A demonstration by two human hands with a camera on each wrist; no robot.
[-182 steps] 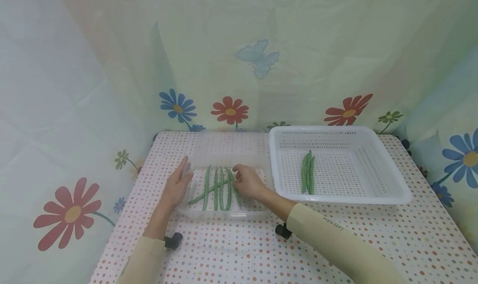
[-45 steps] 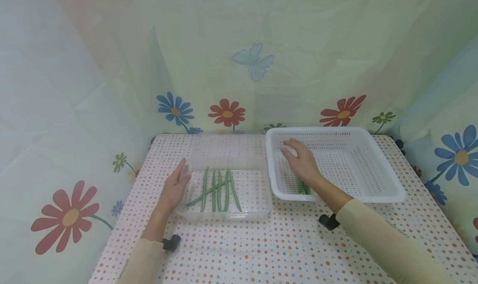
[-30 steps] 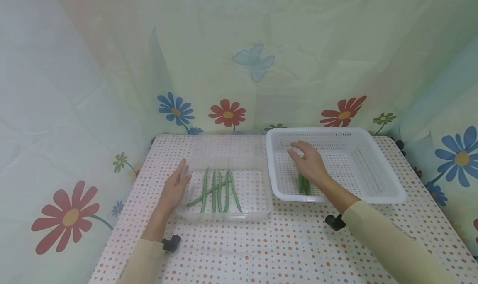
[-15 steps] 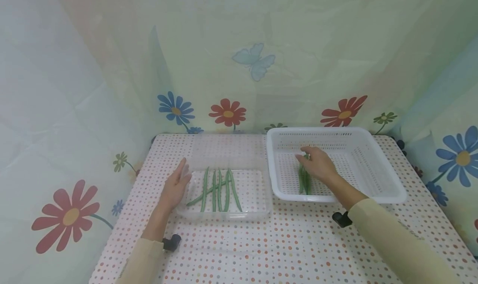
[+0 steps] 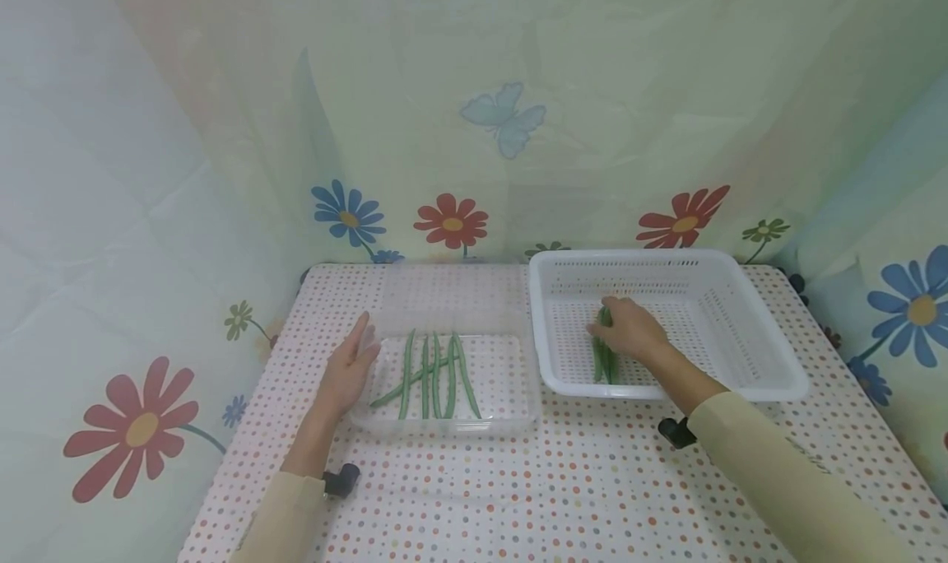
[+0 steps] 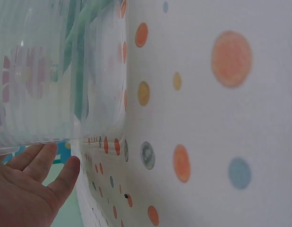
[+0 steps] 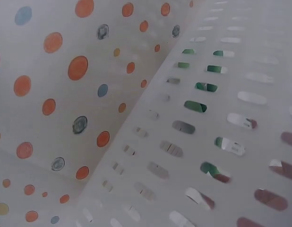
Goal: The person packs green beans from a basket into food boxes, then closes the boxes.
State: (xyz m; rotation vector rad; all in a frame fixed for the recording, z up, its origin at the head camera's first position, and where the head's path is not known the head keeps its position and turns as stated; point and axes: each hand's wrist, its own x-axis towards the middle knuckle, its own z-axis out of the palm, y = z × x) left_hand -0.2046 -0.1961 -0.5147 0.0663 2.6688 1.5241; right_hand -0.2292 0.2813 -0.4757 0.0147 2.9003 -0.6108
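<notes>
Several green beans [image 5: 435, 378] lie in a clear plastic container [image 5: 444, 425] on the left of the table, most pointing away from me and one slanting across. My left hand [image 5: 348, 374] rests at the container's left wall with straight fingers; the left wrist view shows the fingertips [image 6: 68, 172] by the clear wall. Inside the white basket [image 5: 544, 341] my right hand [image 5: 633, 330] is at a small bunch of green beans [image 5: 606, 365], thumb and fingers pinching about their far part. The right wrist view shows only the basket's slotted wall [image 7: 184, 127], with green behind some slots.
The clear lid [image 5: 453, 287] stands folded back behind the container. The basket's near rim [image 5: 666, 393] rises in front of the right forearm. A dotted cloth [image 5: 459, 497] covers the table, and a flowered curtain [image 5: 592, 135] hangs behind it.
My right hand has left the clear container, gone into the basket, shifted rightward over the beans there and come down onto them, its fingers drawing closer. The left hand has stayed at the container.
</notes>
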